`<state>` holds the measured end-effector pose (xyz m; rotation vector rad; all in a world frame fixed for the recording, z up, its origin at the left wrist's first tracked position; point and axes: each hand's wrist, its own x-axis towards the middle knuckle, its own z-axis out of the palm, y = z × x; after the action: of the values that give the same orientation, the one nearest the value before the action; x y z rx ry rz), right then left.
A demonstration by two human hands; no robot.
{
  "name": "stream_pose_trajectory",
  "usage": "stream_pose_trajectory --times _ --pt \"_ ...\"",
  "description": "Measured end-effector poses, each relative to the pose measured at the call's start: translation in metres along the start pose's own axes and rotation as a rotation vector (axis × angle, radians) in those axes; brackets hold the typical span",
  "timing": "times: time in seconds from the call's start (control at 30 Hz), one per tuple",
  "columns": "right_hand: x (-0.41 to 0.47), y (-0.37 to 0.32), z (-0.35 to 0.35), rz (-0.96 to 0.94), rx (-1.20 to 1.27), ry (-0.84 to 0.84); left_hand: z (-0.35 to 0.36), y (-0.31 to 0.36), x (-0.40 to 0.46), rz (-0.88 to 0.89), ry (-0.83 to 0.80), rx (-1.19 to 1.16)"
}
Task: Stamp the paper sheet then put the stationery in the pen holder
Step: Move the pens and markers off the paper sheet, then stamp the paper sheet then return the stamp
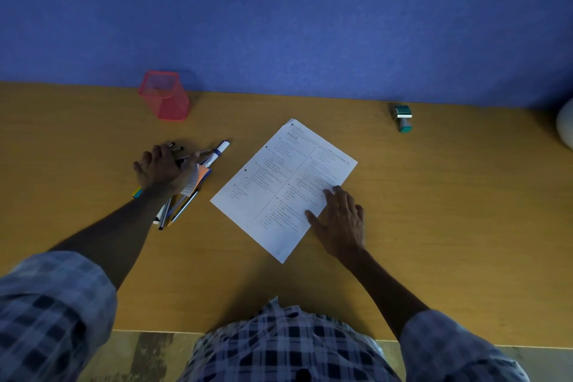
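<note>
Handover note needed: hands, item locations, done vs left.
Left hand: curled over the loose pile of pens and markers left of the sheet, gathering them.
Right hand: open, flat on the white printed paper sheet, mid-desk.
Green rubber stamp: lying untouched at the far right, by the blue wall.
Red mesh pen holder: far left, empty as far as visible.
Done: nothing I can confirm; no stamp mark discernible.
Left: stamp sheet, load holder.
</note>
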<state>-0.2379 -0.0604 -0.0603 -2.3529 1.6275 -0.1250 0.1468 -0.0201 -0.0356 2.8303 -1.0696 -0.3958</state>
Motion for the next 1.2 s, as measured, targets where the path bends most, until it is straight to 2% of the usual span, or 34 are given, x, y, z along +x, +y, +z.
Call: stream_pose_trajectory --times 0.13,0.27,0.4,0.57,0.67,0.83,1.2 --pt "-0.001 -0.001 0.001 -0.004 -0.019 0.007 0.000 0.010 -0.017 0.081 0.160 -0.042" --pt "-0.001 -0.001 0.000 0.002 -0.022 -0.020 -0.003 0.026 -0.029 0.411 0.240 -0.050" --pt "0.001 0.001 -0.004 -0.015 -0.007 -0.040 0.006 0.039 -0.043 0.801 0.174 0.009" --pt "0.006 0.009 -0.010 -0.062 -0.002 -0.065 0.026 0.049 -0.056 1.016 0.024 0.113" --pt "0.014 0.015 -0.011 -0.089 0.001 -0.092 0.036 0.048 -0.061 1.006 -0.034 0.163" --pt "0.028 0.024 -0.011 -0.116 -0.027 -0.110 0.043 0.049 -0.067 0.959 -0.019 0.159" --pt "0.055 0.040 -0.018 -0.153 0.030 -0.136 0.057 0.056 -0.087 0.884 -0.038 0.049"
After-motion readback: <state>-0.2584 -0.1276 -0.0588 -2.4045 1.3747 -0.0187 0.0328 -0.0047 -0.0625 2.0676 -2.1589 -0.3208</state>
